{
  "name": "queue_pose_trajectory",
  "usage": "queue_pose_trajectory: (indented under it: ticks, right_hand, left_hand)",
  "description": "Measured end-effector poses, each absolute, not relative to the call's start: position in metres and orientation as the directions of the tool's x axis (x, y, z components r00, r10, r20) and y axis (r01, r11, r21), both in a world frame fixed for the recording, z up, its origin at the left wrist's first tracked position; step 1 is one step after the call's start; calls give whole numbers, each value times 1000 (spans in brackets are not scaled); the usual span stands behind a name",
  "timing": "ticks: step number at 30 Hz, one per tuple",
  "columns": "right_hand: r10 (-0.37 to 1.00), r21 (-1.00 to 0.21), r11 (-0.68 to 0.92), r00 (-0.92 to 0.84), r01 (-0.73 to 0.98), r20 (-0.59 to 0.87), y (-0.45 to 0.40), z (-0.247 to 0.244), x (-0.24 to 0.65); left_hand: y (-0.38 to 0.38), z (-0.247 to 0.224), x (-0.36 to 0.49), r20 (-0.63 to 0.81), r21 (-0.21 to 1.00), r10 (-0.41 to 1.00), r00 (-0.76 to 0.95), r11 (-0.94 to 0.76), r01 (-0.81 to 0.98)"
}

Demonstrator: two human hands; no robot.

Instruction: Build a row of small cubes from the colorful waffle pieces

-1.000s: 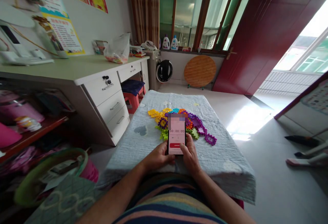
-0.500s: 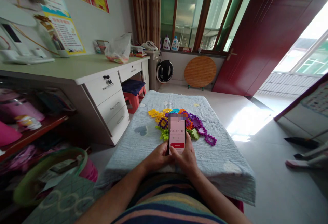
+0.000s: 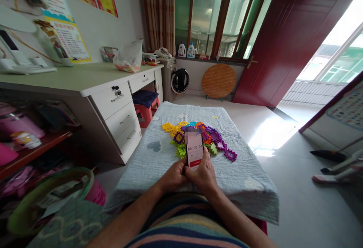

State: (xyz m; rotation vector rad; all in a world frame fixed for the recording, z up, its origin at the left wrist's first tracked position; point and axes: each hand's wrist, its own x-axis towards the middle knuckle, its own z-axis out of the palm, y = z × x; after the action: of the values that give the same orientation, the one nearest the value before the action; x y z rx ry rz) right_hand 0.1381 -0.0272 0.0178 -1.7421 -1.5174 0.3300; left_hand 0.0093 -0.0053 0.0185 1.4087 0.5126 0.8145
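A smartphone (image 3: 195, 153) is held upright between my two hands, its pink screen with a red button showing 00:00:01. My left hand (image 3: 175, 174) is closed around its lower left side. My right hand (image 3: 203, 172) grips the lower right side, thumb across the bottom. Behind the phone, on the cloth-covered table (image 3: 147, 172), lies a heap of plastic gear-edged pieces: yellow ones (image 3: 168, 127) at the left, green ones (image 3: 180, 150) in front, and blue and orange ones at the back. A chain of purple pieces (image 3: 231, 155) trails off to the right. The phone hides part of the heap.
To the left stands a desk (image 3: 93, 75) with white drawers and a plastic bag (image 3: 129, 57) on top. A red stool (image 3: 144, 113) is tucked beneath it. A bin (image 3: 93, 189) sits at the lower left. Beyond the table are a washing machine (image 3: 168, 76) and a round wooden board (image 3: 218, 81).
The phone's display has gone from 00:00:00 to 00:00:01. My right thumb has moved down from the screen, and the phone tilts slightly. The whole view has shifted a little.
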Motion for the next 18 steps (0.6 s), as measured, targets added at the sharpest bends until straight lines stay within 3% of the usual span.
queue_pose_trajectory:
  ticks: [6,11,14,18]
  right_hand:
    - [890,-652,64,252,756,379,-28,21,151]
    - [823,-460,66,212,886,526,-26,44,198]
    - [842,-365,-99,274,926,465,-36,67,251]
    - [828,-257,-428,490,866,273,-88,79,348]
  left_hand:
    - [-4,7,9,81,980,735,673,65,-189]
    - [-2,3,4,-4,998,747,665,48,-49]
    - [-2,6,2,-7,1000,745,667,18,-9]
    - [-3,7,3,-15,1000,746,666,6,15]
